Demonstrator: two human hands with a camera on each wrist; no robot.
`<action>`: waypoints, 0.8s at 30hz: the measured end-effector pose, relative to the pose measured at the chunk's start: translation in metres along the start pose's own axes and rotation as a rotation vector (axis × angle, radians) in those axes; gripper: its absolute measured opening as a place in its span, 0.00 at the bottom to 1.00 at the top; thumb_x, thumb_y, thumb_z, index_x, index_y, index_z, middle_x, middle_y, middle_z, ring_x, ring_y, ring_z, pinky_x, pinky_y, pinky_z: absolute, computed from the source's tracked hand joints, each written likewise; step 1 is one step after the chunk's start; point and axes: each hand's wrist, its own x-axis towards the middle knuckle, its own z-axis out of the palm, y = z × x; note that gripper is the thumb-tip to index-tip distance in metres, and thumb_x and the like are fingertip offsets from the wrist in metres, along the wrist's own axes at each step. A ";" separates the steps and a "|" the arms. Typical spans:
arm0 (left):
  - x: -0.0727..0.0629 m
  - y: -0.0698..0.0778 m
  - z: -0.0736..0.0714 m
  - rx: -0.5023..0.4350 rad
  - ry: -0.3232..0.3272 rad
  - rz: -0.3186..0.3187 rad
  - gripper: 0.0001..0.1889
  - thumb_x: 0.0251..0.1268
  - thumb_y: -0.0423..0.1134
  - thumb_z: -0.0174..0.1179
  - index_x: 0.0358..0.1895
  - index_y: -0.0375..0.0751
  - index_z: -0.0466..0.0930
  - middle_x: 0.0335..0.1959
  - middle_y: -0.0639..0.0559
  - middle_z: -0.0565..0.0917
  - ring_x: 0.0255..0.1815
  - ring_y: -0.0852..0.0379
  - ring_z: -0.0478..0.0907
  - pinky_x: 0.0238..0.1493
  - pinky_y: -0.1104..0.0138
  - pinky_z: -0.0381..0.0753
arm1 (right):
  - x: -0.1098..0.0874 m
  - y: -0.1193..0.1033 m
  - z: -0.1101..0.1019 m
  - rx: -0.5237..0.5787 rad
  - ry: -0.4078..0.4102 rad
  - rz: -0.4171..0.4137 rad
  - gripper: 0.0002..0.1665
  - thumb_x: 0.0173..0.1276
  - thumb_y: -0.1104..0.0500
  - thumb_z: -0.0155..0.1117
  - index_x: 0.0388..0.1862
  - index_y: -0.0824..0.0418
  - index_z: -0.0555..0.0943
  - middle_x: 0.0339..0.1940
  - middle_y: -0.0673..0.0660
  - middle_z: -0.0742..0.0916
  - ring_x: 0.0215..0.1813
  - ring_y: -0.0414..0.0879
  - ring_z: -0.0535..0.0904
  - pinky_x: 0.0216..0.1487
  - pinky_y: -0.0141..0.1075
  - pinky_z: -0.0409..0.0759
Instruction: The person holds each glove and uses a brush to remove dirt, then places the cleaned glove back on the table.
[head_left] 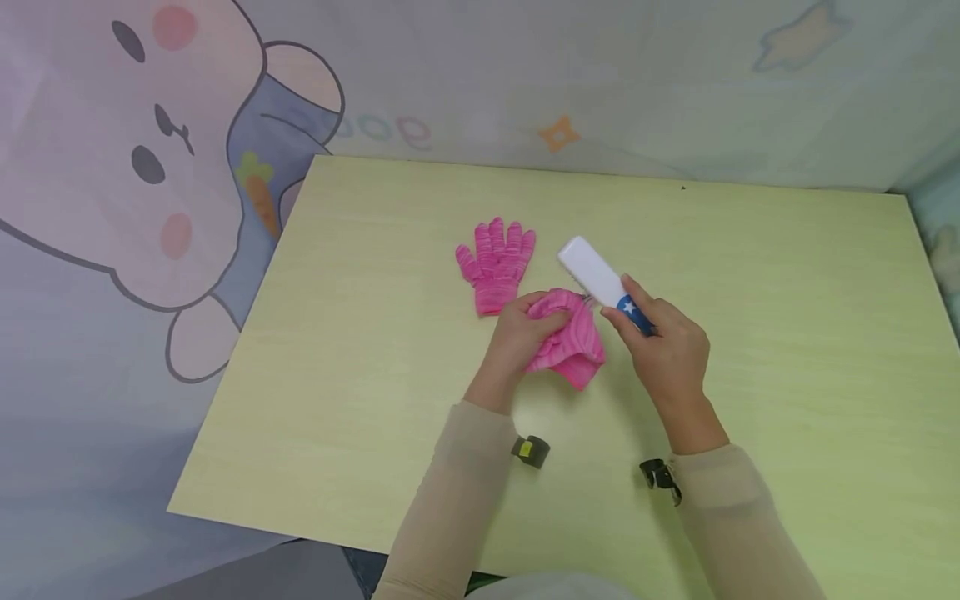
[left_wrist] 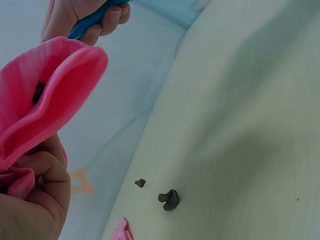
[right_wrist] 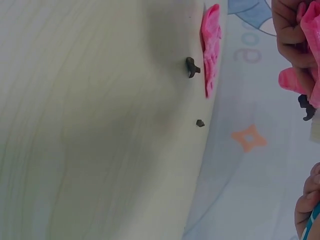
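Note:
A pink knitted glove (head_left: pixel 579 337) is bunched in my left hand (head_left: pixel 517 337), its cuff hanging open towards me. My left thumb presses on the fabric. In the right wrist view a dark clump (right_wrist: pixel 306 107) shows at the held glove's edge; another dark spot (left_wrist: pixel 38 93) is on it in the left wrist view. My right hand (head_left: pixel 671 346) grips the blue, star-marked handle of a white-backed brush (head_left: pixel 596 273). The brush slants up to the left, its head right at the glove's upper edge; its bristles are mostly hidden.
A second pink glove (head_left: pixel 497 265) lies flat on the table (head_left: pixel 360 333), fingers pointing away. Two dark clumps, one larger (left_wrist: pixel 170 200) and one smaller (left_wrist: pixel 140 183), lie near it. A printed curtain (head_left: pixel 480 92) hangs behind the table's far edge. Black cameras (head_left: pixel 532 451) sit at both wrists.

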 end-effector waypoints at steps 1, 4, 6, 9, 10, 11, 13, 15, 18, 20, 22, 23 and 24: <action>0.000 0.000 0.000 -0.011 0.001 -0.004 0.14 0.57 0.35 0.64 0.47 0.38 0.81 0.33 0.50 0.81 0.30 0.61 0.75 0.36 0.69 0.80 | 0.000 -0.001 0.000 0.007 0.005 0.011 0.34 0.55 0.34 0.57 0.53 0.55 0.80 0.21 0.61 0.82 0.21 0.50 0.73 0.21 0.29 0.60; 0.000 0.001 0.000 -0.038 -0.001 -0.010 0.13 0.57 0.35 0.64 0.46 0.38 0.81 0.32 0.50 0.81 0.29 0.60 0.75 0.34 0.69 0.79 | 0.000 -0.002 0.000 0.042 0.004 0.067 0.30 0.54 0.42 0.65 0.53 0.55 0.80 0.25 0.62 0.84 0.23 0.51 0.75 0.23 0.26 0.60; -0.001 0.001 -0.001 -0.051 -0.003 -0.013 0.13 0.57 0.35 0.64 0.46 0.38 0.81 0.31 0.50 0.81 0.28 0.60 0.75 0.33 0.70 0.79 | 0.001 -0.006 -0.001 0.088 -0.001 0.135 0.28 0.53 0.48 0.70 0.54 0.55 0.80 0.31 0.63 0.85 0.27 0.52 0.78 0.25 0.24 0.62; -0.001 0.001 -0.002 -0.059 -0.005 -0.014 0.13 0.57 0.34 0.63 0.46 0.36 0.81 0.31 0.50 0.80 0.27 0.61 0.75 0.32 0.71 0.79 | 0.003 -0.010 -0.004 0.203 0.006 0.243 0.26 0.54 0.58 0.72 0.54 0.54 0.79 0.43 0.61 0.85 0.36 0.50 0.81 0.30 0.20 0.67; -0.001 0.000 -0.002 -0.060 -0.003 -0.017 0.13 0.57 0.34 0.63 0.46 0.35 0.80 0.31 0.50 0.80 0.27 0.61 0.74 0.32 0.71 0.79 | 0.003 -0.010 -0.004 0.255 0.005 0.267 0.26 0.54 0.60 0.71 0.54 0.55 0.79 0.45 0.61 0.85 0.38 0.48 0.81 0.31 0.19 0.69; -0.001 0.000 -0.003 -0.059 0.000 -0.019 0.13 0.57 0.34 0.63 0.46 0.35 0.80 0.31 0.49 0.80 0.28 0.61 0.74 0.33 0.71 0.79 | 0.004 -0.011 -0.005 0.294 -0.004 0.274 0.26 0.54 0.62 0.71 0.54 0.55 0.79 0.47 0.60 0.84 0.39 0.46 0.80 0.32 0.19 0.70; -0.001 0.000 -0.003 -0.061 0.001 -0.018 0.14 0.57 0.35 0.63 0.46 0.34 0.80 0.32 0.48 0.80 0.28 0.61 0.75 0.33 0.70 0.79 | 0.004 -0.011 -0.005 0.325 -0.044 0.231 0.27 0.52 0.65 0.72 0.53 0.56 0.80 0.46 0.60 0.84 0.38 0.43 0.79 0.33 0.18 0.71; -0.002 0.000 -0.003 -0.054 -0.006 -0.013 0.14 0.57 0.35 0.63 0.47 0.35 0.80 0.33 0.48 0.81 0.28 0.60 0.75 0.33 0.70 0.79 | 0.004 -0.010 -0.004 0.297 -0.092 0.154 0.28 0.50 0.66 0.73 0.52 0.58 0.80 0.43 0.61 0.85 0.34 0.45 0.79 0.31 0.18 0.69; -0.003 0.001 -0.002 -0.051 -0.027 -0.021 0.14 0.57 0.35 0.63 0.47 0.35 0.81 0.31 0.49 0.81 0.26 0.61 0.74 0.30 0.71 0.78 | 0.005 -0.005 -0.005 0.169 -0.088 0.096 0.28 0.48 0.62 0.75 0.52 0.58 0.80 0.35 0.63 0.86 0.28 0.49 0.77 0.26 0.20 0.64; -0.004 0.002 -0.002 -0.046 -0.032 -0.030 0.13 0.56 0.34 0.63 0.45 0.35 0.81 0.28 0.50 0.79 0.24 0.61 0.72 0.27 0.72 0.77 | 0.006 -0.001 -0.006 0.137 -0.059 0.157 0.28 0.50 0.59 0.74 0.53 0.55 0.80 0.37 0.63 0.86 0.29 0.49 0.77 0.27 0.21 0.63; -0.005 0.003 -0.002 -0.047 -0.027 -0.041 0.11 0.56 0.33 0.63 0.43 0.35 0.81 0.25 0.51 0.77 0.22 0.62 0.71 0.24 0.74 0.75 | 0.006 0.001 -0.008 0.174 -0.047 0.231 0.27 0.52 0.60 0.73 0.54 0.53 0.80 0.41 0.62 0.86 0.32 0.46 0.77 0.29 0.20 0.65; -0.006 0.003 -0.003 -0.046 -0.026 -0.039 0.11 0.56 0.33 0.63 0.43 0.35 0.81 0.25 0.51 0.77 0.22 0.62 0.71 0.24 0.74 0.74 | 0.006 0.000 -0.009 0.205 -0.055 0.246 0.27 0.52 0.61 0.73 0.54 0.53 0.80 0.42 0.61 0.85 0.33 0.45 0.77 0.30 0.19 0.66; -0.006 0.003 -0.003 -0.047 -0.026 -0.036 0.11 0.56 0.33 0.63 0.43 0.34 0.81 0.25 0.50 0.77 0.22 0.61 0.71 0.24 0.74 0.74 | 0.005 0.000 -0.009 0.237 -0.072 0.244 0.27 0.52 0.63 0.73 0.54 0.53 0.80 0.45 0.61 0.85 0.35 0.43 0.77 0.32 0.19 0.68</action>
